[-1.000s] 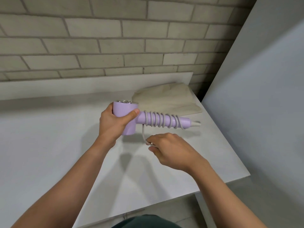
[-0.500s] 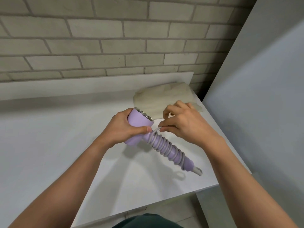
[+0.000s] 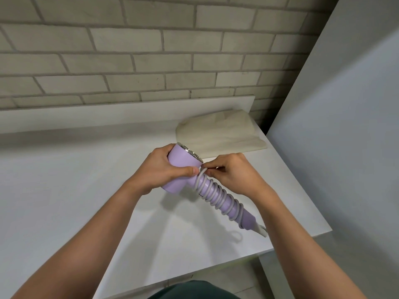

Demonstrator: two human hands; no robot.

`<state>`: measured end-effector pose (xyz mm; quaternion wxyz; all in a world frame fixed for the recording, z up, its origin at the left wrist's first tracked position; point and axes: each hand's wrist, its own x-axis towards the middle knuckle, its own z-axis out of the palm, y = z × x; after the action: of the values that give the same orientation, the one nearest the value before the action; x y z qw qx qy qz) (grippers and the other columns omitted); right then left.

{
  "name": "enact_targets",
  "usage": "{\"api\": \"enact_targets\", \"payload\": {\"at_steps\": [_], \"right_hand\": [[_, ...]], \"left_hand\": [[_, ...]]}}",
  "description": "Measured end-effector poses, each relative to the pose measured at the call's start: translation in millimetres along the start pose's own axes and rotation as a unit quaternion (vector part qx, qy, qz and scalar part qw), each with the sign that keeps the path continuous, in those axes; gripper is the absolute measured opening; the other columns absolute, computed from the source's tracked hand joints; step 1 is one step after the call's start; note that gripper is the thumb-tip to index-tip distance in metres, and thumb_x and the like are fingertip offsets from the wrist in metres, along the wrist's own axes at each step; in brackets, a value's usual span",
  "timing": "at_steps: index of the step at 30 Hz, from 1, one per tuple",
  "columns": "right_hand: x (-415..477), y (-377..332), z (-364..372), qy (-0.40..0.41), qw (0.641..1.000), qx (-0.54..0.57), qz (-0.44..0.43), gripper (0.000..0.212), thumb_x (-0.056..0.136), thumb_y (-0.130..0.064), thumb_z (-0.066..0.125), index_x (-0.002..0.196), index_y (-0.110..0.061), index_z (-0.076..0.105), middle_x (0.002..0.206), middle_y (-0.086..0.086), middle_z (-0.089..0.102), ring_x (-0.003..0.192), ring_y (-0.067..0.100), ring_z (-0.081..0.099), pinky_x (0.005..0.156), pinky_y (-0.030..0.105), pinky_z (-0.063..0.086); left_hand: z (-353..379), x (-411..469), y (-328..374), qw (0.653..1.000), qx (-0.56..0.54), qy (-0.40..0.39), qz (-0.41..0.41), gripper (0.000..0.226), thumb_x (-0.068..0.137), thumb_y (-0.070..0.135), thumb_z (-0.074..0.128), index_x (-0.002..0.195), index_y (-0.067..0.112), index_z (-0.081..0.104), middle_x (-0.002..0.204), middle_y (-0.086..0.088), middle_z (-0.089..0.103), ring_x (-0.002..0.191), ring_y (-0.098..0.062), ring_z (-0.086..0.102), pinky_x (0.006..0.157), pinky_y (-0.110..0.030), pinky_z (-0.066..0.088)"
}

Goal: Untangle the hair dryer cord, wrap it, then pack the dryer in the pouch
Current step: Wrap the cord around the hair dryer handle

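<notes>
A lilac hair dryer is held above the white table, its handle slanting down to the right. My left hand grips the dryer's barrel. A grey cord is coiled in several turns round the handle. My right hand pinches the cord's end at the top of the handle, just beside my left thumb. A beige fabric pouch lies flat on the table behind the dryer, near the back right corner.
A brick wall rises behind the table's low back ledge. A grey panel stands close along the table's right edge. The table's front edge runs under my forearms, with floor below.
The dryer was tilted so its handle now points down and right. My right hand went from below the handle up to its top, bringing the cord end against the barrel.
</notes>
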<state>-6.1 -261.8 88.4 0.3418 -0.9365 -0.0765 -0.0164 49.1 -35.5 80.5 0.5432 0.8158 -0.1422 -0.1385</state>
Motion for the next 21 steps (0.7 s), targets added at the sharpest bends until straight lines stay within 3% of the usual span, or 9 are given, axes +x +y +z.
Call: {"api": "enact_targets", "payload": {"at_steps": [3, 6, 12, 16, 18, 21], "right_hand": [[-4, -4, -3, -0.055, 0.992, 0.095, 0.063, 0.028, 0.094, -0.017, 0.060, 0.104, -0.035, 0.080, 0.097, -0.009, 0.079, 0.093, 0.021, 0.070, 0.089, 0.035, 0.057], [-5, -6, -1, -0.078, 0.988, 0.113, 0.073, 0.026, 0.100, -0.038, 0.056, 0.106, -0.023, 0.076, 0.099, 0.003, 0.074, 0.096, 0.027, 0.066, 0.095, 0.049, 0.054], [-6, -8, 19, 0.020, 0.965, 0.213, 0.150, 0.018, 0.093, -0.046, 0.071, 0.107, -0.035, 0.075, 0.097, -0.010, 0.077, 0.091, 0.012, 0.073, 0.093, 0.037, 0.057], [-9, -11, 24, 0.050, 0.974, 0.175, 0.132, 0.012, 0.096, -0.044, 0.069, 0.099, -0.034, 0.075, 0.105, -0.014, 0.070, 0.085, 0.007, 0.070, 0.077, 0.028, 0.055], [-12, -14, 27, 0.049, 0.985, 0.129, 0.104, 0.015, 0.101, -0.041, 0.060, 0.102, -0.033, 0.074, 0.105, -0.011, 0.064, 0.079, 0.011, 0.068, 0.067, 0.030, 0.055], [-16, -14, 29, 0.021, 0.999, 0.044, 0.024, 0.028, 0.100, -0.041, 0.058, 0.126, -0.033, 0.062, 0.113, -0.010, 0.062, 0.095, 0.015, 0.063, 0.083, 0.038, 0.054]], "left_hand": [[-1, 1, -3, 1.000, -0.006, 0.008, -0.006, 0.055, 0.057, 0.051, 0.092, 0.104, 0.030, 0.071, 0.100, 0.011, 0.077, 0.093, -0.014, 0.074, 0.081, -0.042, 0.063], [-1, 2, -4, 1.000, -0.012, 0.021, -0.009, 0.050, 0.060, 0.047, 0.095, 0.101, 0.029, 0.071, 0.098, 0.011, 0.077, 0.090, -0.013, 0.073, 0.073, -0.034, 0.060], [3, 5, -3, 0.999, -0.016, 0.036, -0.010, 0.050, 0.060, 0.046, 0.095, 0.100, 0.029, 0.071, 0.095, 0.012, 0.077, 0.087, -0.010, 0.073, 0.070, -0.029, 0.056], [6, 8, -5, 0.999, -0.006, 0.048, -0.016, 0.048, 0.062, 0.043, 0.097, 0.099, 0.028, 0.071, 0.093, 0.013, 0.076, 0.082, -0.006, 0.071, 0.067, -0.025, 0.053], [7, 10, -7, 0.998, -0.016, 0.057, -0.025, 0.047, 0.063, 0.041, 0.097, 0.100, 0.027, 0.072, 0.095, 0.012, 0.077, 0.084, -0.007, 0.072, 0.069, -0.028, 0.056], [7, 12, -4, 0.995, -0.053, 0.074, -0.041, 0.044, 0.066, 0.035, 0.097, 0.102, 0.024, 0.073, 0.095, 0.007, 0.078, 0.086, -0.013, 0.075, 0.070, -0.030, 0.058]]}}
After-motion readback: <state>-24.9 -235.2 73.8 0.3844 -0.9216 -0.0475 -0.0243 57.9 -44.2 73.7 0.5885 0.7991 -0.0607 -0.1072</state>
